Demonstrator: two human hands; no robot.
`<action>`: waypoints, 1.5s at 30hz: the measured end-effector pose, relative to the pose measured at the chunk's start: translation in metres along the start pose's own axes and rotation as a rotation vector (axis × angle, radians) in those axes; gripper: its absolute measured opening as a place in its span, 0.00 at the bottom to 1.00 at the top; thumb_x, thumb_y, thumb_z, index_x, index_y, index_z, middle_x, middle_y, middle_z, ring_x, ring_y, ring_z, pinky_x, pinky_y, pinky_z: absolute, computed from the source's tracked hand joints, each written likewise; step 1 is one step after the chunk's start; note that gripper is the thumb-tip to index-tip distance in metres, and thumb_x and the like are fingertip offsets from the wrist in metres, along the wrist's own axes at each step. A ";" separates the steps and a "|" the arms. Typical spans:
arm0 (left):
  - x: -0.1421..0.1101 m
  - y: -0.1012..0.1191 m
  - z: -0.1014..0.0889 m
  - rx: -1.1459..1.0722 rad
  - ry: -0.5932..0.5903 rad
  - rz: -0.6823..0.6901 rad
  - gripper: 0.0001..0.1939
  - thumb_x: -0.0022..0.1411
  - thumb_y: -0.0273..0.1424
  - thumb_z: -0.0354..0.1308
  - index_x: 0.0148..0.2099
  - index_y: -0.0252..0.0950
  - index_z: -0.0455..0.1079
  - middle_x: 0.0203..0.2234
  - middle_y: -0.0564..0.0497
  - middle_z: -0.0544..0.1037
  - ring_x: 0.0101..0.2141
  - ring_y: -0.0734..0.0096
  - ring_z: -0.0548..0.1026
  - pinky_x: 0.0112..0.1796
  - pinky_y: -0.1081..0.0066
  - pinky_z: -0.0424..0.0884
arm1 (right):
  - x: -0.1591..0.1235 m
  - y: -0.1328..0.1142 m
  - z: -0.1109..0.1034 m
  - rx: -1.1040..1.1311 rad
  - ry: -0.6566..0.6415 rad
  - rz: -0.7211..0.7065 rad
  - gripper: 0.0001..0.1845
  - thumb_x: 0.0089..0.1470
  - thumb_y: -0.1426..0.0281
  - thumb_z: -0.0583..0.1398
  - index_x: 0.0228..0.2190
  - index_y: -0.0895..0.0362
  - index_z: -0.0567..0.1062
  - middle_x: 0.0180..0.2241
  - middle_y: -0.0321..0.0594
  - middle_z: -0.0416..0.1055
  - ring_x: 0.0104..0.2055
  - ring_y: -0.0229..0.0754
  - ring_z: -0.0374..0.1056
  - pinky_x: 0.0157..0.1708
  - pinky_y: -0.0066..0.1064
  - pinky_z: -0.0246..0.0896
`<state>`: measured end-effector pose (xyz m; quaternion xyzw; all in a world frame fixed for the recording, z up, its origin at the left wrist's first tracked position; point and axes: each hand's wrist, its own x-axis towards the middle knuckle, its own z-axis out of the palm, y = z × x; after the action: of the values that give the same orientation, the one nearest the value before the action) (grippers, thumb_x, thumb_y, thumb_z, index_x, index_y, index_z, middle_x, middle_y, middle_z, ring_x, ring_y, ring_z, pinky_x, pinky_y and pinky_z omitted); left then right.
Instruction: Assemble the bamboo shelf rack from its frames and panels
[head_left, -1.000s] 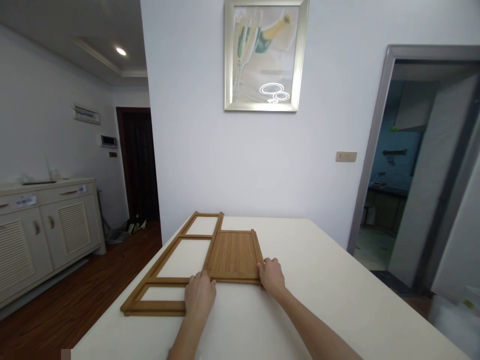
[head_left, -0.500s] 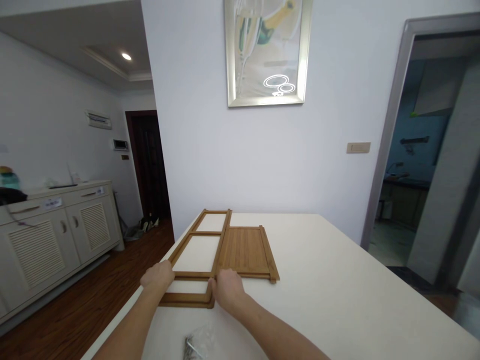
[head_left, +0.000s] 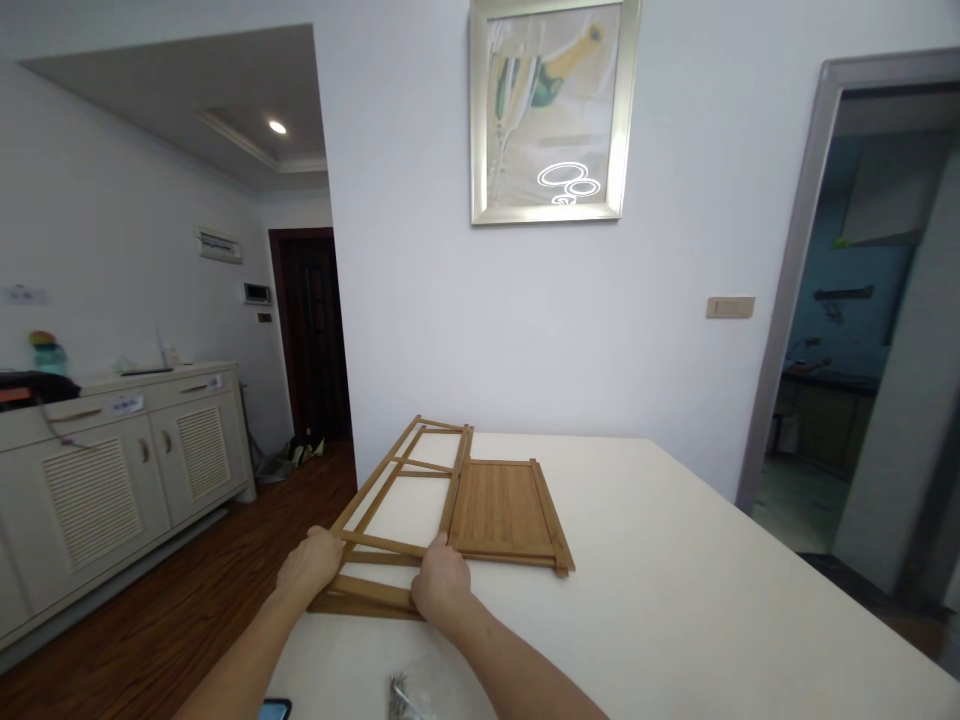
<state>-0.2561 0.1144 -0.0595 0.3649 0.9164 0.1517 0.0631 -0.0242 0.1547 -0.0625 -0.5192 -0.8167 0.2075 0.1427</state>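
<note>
A bamboo ladder-like frame (head_left: 390, 490) lies along the left side of the white table (head_left: 675, 600), and a second frame of the same kind rests under it. My left hand (head_left: 307, 565) grips the upper frame's near left rail. My right hand (head_left: 441, 585) grips its near right rail. The upper frame's near end is tilted up off the lower one. A slatted bamboo panel (head_left: 506, 510) lies flat right beside the frames.
A clear bag of metal hardware (head_left: 409, 695) lies near the table's front edge, with a dark phone corner (head_left: 274, 709) to its left. A white sideboard (head_left: 112, 470) stands at left over wood floor. A framed picture (head_left: 551, 110) hangs ahead; a doorway (head_left: 862, 330) opens right.
Both hands moved left from the slatted panel to the ladder frame, took hold of its near end and raised it. The view shifted left.
</note>
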 end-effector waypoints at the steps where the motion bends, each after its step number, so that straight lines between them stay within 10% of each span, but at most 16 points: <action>1: 0.000 0.000 -0.004 -0.014 0.010 -0.015 0.27 0.61 0.39 0.46 0.52 0.21 0.67 0.45 0.26 0.77 0.43 0.43 0.78 0.40 0.56 0.71 | 0.000 -0.001 0.000 0.013 0.020 0.019 0.26 0.46 0.80 0.58 0.50 0.69 0.67 0.40 0.61 0.76 0.47 0.59 0.73 0.45 0.47 0.68; 9: -0.022 -0.006 -0.038 -0.095 0.020 -0.037 0.25 0.59 0.42 0.48 0.47 0.26 0.72 0.43 0.27 0.78 0.45 0.37 0.76 0.39 0.54 0.71 | -0.009 -0.012 -0.029 0.238 0.132 0.076 0.18 0.47 0.74 0.59 0.42 0.64 0.68 0.40 0.60 0.76 0.48 0.59 0.72 0.47 0.45 0.66; 14: -0.059 0.033 -0.045 -0.165 0.054 0.042 0.25 0.64 0.41 0.43 0.49 0.23 0.66 0.44 0.25 0.76 0.47 0.40 0.75 0.42 0.56 0.68 | -0.011 0.009 -0.077 0.456 0.135 0.147 0.12 0.51 0.73 0.57 0.40 0.63 0.67 0.38 0.56 0.75 0.37 0.50 0.76 0.35 0.34 0.70; 22: -0.190 0.180 0.006 -0.388 -0.068 0.331 0.12 0.68 0.34 0.43 0.48 0.32 0.60 0.40 0.37 0.79 0.40 0.60 0.78 0.40 0.69 0.67 | -0.055 0.164 -0.188 0.398 0.292 0.332 0.19 0.65 0.62 0.43 0.38 0.61 0.67 0.27 0.43 0.70 0.17 0.35 0.63 0.15 0.26 0.59; 27: -0.296 0.247 0.049 -0.692 -0.395 0.520 0.12 0.69 0.30 0.42 0.52 0.30 0.53 0.45 0.36 0.76 0.44 0.64 0.75 0.42 0.72 0.65 | -0.135 0.270 -0.233 0.225 0.350 0.502 0.16 0.62 0.61 0.49 0.35 0.60 0.68 0.27 0.46 0.71 0.19 0.38 0.65 0.14 0.27 0.57; 34: -0.375 0.277 0.097 -0.551 -0.668 0.625 0.19 0.68 0.32 0.42 0.57 0.23 0.52 0.45 0.32 0.76 0.44 0.60 0.75 0.43 0.69 0.64 | -0.221 0.367 -0.230 0.054 0.279 0.668 0.19 0.63 0.61 0.44 0.34 0.59 0.68 0.32 0.51 0.74 0.23 0.44 0.70 0.15 0.30 0.58; 45: -0.385 0.277 0.097 -0.086 -0.619 0.844 0.31 0.65 0.38 0.43 0.63 0.20 0.55 0.50 0.27 0.74 0.50 0.43 0.73 0.48 0.53 0.64 | -0.235 0.422 -0.204 -0.107 0.331 0.603 0.13 0.60 0.68 0.51 0.27 0.56 0.71 0.32 0.49 0.76 0.38 0.48 0.73 0.37 0.32 0.59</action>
<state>0.2251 0.0625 -0.0594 0.7273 0.6209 0.0863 0.2793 0.4986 0.1389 -0.0944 -0.7707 -0.6019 0.1101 0.1780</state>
